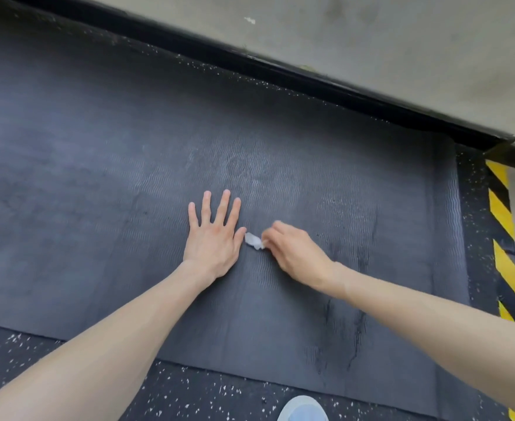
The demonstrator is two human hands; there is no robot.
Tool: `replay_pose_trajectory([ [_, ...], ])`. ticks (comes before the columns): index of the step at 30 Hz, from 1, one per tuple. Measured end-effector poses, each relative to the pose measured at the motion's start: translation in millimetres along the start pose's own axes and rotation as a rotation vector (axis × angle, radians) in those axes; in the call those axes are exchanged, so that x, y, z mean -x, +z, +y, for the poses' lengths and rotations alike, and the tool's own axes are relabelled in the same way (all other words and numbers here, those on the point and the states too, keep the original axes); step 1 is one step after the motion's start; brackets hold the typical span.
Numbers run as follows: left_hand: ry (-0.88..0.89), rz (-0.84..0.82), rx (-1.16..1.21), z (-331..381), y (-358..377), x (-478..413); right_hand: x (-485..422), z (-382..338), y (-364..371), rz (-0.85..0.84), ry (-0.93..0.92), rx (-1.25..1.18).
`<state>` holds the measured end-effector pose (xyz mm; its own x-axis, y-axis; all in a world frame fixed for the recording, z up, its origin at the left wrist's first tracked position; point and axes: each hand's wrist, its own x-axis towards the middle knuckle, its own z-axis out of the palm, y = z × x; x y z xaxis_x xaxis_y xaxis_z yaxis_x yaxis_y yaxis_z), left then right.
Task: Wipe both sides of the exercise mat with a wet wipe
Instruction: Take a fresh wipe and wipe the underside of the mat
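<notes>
A dark grey ribbed exercise mat (128, 177) lies flat on the speckled floor and fills most of the view. My left hand (213, 235) presses flat on the mat near its middle, fingers straight and spread. Just to its right, my right hand (295, 253) pinches a small crumpled white wet wipe (254, 240) against the mat surface. The wipe's free end sticks out toward my left thumb. Darker streaks (356, 329) mark the mat below my right wrist.
Black speckled rubber flooring (189, 393) borders the mat's near and right edges. A black baseboard (311, 77) and a grey wall run along the far edge. A yellow-and-black hazard strip (504, 238) stands at the right. A pale shoe tip (303, 410) shows at the bottom.
</notes>
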<state>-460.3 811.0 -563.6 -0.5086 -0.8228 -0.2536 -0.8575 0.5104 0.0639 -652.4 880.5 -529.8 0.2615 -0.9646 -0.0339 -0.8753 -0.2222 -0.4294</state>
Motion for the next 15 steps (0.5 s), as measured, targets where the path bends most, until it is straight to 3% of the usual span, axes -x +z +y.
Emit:
replay_pose_trajectory([
  [3,-0.004,0.004,0.003,0,2,0,40,-33,20,-0.114,-0.171,-0.025],
  [6,0.003,0.003,0.027,-3,2,0,33,-22,23,-0.118,-0.215,0.063],
  [12,0.033,-0.03,0.015,-1,3,27,-29,36,-13,0.192,0.368,0.11],
  [15,0.045,-0.04,0.027,-3,2,30,-16,13,-7,0.159,0.313,0.065],
])
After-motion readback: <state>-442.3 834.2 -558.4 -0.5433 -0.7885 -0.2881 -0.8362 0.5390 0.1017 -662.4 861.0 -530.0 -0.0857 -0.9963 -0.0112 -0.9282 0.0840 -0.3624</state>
